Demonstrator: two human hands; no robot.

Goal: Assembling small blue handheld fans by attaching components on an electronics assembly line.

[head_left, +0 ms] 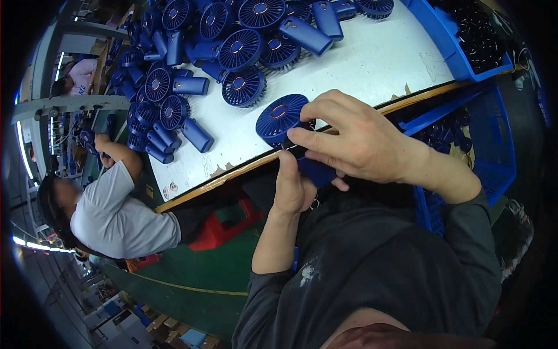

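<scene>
A dark blue handheld fan (282, 119) with a round slatted head and an orange ring at its centre is held at the table's near edge. My left hand (292, 189) is closed around its handle, which is partly hidden between my hands. At the fan's neck, my right hand (354, 136) has its thumb and fingers bent together on a small black part (295, 149). The part's exact shape is covered by my fingers.
Many blue handheld fans (239, 51) lie heaped across the far and left side of the white table (372, 64). A blue bin (456, 61) of small black pieces stands at the far right, above a blue crate (494, 151) with dark parts. A co-worker (125, 212) sits at left near a red stool (229, 227).
</scene>
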